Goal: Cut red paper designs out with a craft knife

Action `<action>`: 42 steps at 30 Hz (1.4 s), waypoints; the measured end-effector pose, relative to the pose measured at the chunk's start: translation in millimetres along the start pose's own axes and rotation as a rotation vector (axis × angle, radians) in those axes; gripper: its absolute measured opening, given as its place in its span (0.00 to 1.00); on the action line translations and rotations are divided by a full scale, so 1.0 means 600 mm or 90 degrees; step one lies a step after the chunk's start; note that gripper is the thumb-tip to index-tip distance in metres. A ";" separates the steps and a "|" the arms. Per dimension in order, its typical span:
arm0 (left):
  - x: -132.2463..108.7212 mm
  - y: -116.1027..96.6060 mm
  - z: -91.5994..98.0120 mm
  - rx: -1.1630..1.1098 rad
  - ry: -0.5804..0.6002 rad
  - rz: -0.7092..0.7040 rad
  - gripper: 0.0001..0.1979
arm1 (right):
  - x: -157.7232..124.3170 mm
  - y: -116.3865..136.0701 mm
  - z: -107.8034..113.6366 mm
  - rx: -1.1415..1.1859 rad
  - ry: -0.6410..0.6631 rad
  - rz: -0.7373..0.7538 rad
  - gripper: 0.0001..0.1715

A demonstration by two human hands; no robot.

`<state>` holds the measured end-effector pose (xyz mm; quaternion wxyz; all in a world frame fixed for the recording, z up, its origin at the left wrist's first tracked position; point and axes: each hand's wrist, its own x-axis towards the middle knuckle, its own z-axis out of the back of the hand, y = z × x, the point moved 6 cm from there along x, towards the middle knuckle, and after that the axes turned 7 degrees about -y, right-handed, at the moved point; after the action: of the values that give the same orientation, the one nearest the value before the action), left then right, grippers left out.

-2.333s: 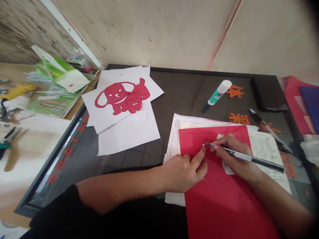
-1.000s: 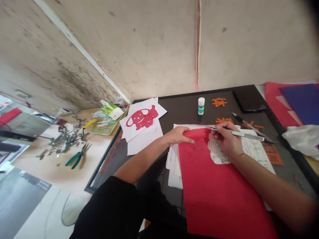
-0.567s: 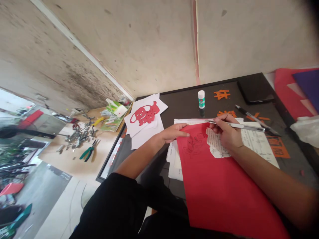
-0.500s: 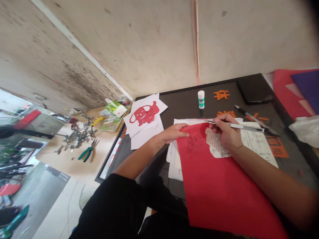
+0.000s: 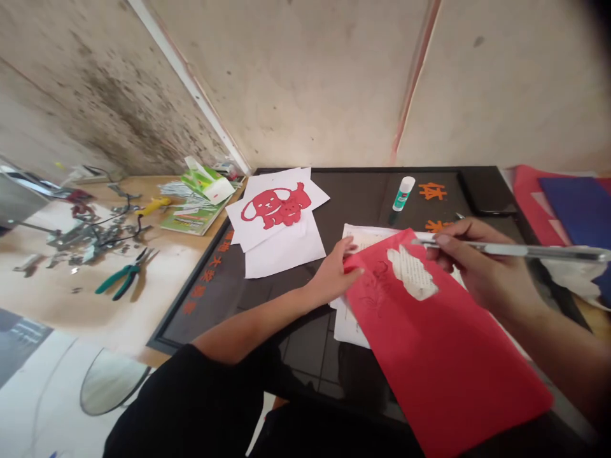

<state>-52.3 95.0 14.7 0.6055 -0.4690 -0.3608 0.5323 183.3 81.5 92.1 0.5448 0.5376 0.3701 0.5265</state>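
A red paper sheet [image 5: 443, 362] lies tilted on a stack of printed pages [image 5: 351, 324] on the black cutting mat [image 5: 296, 299]. It has a faint flower drawing and a cut-out hole [image 5: 411, 273] showing print below. My left hand [image 5: 334, 273] rests on the sheet's left edge, thumb on the red paper and fingers on the pages. My right hand [image 5: 482, 267] is raised above the sheet, closed on a silver craft knife [image 5: 520, 250] pointing left.
A red dog cut-out on white sheets [image 5: 275, 207] lies at the mat's back left. A glue stick [image 5: 403, 193], orange paper characters [image 5: 432, 191] and a dark phone [image 5: 487, 191] are at the back. Pliers [image 5: 121, 280], metal bits and green booklets [image 5: 191, 219] cover the wooden table left. Coloured paper [image 5: 573, 210] right.
My right hand has lifted the knife off the red sheet and drawn back to the right. The red sheet has turned clockwise. My view has swung back down toward the mat.
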 end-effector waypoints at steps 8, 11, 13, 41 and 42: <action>-0.090 -0.016 -0.019 0.481 0.185 -0.662 0.20 | -0.087 -0.092 -0.032 -0.009 -0.100 -0.163 0.08; -0.098 -0.001 -0.040 0.561 0.214 -0.704 0.28 | -0.102 -0.101 -0.048 -0.048 -0.063 -0.177 0.08; -0.101 0.006 -0.049 0.590 0.222 -0.725 0.28 | -0.109 -0.097 -0.056 -0.127 -0.017 -0.176 0.09; -0.095 0.004 -0.048 0.579 0.237 -0.667 0.25 | -0.117 -0.100 -0.111 -0.457 0.012 0.178 0.07; -0.095 0.004 -0.048 0.578 0.236 -0.667 0.25 | -0.117 -0.100 -0.112 -0.459 0.017 0.175 0.07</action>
<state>-36.0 33.6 7.3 0.9682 -0.0187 -0.1724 0.1806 116.8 34.3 11.9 0.6185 0.3489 0.0928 0.6979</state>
